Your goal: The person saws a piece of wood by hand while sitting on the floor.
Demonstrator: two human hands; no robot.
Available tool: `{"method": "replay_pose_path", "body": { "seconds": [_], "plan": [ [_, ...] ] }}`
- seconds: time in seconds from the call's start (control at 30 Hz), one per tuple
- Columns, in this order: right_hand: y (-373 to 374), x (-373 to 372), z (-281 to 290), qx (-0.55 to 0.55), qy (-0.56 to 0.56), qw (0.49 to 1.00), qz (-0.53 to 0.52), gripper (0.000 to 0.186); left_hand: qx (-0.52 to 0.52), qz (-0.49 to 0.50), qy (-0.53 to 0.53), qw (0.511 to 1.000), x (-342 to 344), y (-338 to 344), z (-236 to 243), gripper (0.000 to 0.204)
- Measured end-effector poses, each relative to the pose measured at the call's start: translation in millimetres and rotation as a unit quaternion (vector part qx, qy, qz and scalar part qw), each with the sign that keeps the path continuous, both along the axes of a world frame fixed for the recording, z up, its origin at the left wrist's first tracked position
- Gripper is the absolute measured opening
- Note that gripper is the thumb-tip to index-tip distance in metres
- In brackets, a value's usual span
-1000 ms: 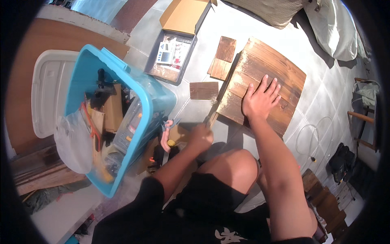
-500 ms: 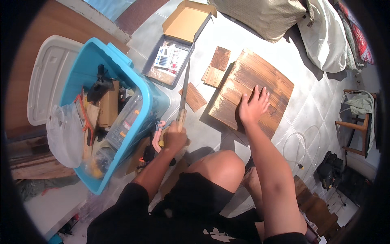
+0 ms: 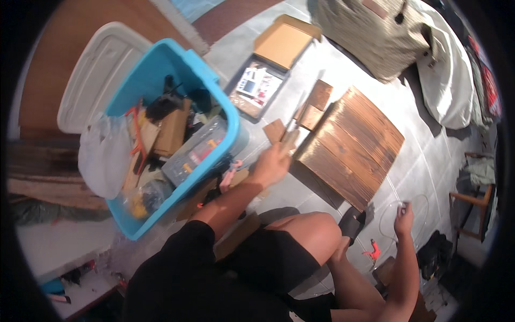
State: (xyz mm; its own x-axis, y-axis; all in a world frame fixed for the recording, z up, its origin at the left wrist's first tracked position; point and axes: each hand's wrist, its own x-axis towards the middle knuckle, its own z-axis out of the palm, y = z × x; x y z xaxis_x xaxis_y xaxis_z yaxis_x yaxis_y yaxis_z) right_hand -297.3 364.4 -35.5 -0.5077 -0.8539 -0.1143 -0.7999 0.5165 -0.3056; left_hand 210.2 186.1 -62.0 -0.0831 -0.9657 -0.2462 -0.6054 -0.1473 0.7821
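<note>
My left hand [image 3: 271, 165] is closed round the wooden handle of a long narrow-bladed tool [image 3: 290, 137], its blade smeared by motion and pointing away from me. Beyond its handle lie small wooden boards [image 3: 321, 95] and another wood piece [image 3: 274, 130]. A brown plank-topped wooden block [image 3: 357, 147] rests on the floor between my hands, touched by neither. Off to the right, my right hand [image 3: 404, 221] has its fingers curled beside a looped clear hose [image 3: 382, 224]. Whatever those fingers hold is too small and blurred to name.
At left stands a turquoise bin [image 3: 228, 137] full of tools, its white lid [image 3: 102, 75] behind it. An open cardboard box [image 3: 284, 43] lies ahead. Far right are a beige bag [image 3: 365, 37] and a wooden chair [image 3: 472, 201]. A red-orange clamp-like tool [image 3: 371, 250] lies by my leg.
My right hand has left the wooden block's top and moved right and nearer to me, its fingers now curled. The left hand has carried the long-bladed tool rightward, towards the block. The view has shifted.
</note>
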Motion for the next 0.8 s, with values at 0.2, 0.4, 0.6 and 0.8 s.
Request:
{"method": "replay_pose_path", "body": {
  "seconds": [0.2,0.4,0.6,0.8],
  "plan": [
    [41,-24,42,0.255,-0.026,0.963,0.084,0.034,0.023,0.054,0.196,0.979,27,30,182,0.035],
    [-16,27,68,0.300,-0.070,0.942,0.133,0.039,-0.059,0.243,0.402,0.881,110,43,239,0.024],
    [-56,59,76,0.182,-0.106,0.960,0.183,0.030,0.005,0.317,0.471,0.823,129,32,218,0.026],
    [-53,65,73,0.226,-0.077,0.951,0.196,0.038,0.019,0.292,0.518,0.804,125,6,199,0.018]
  ]
}}
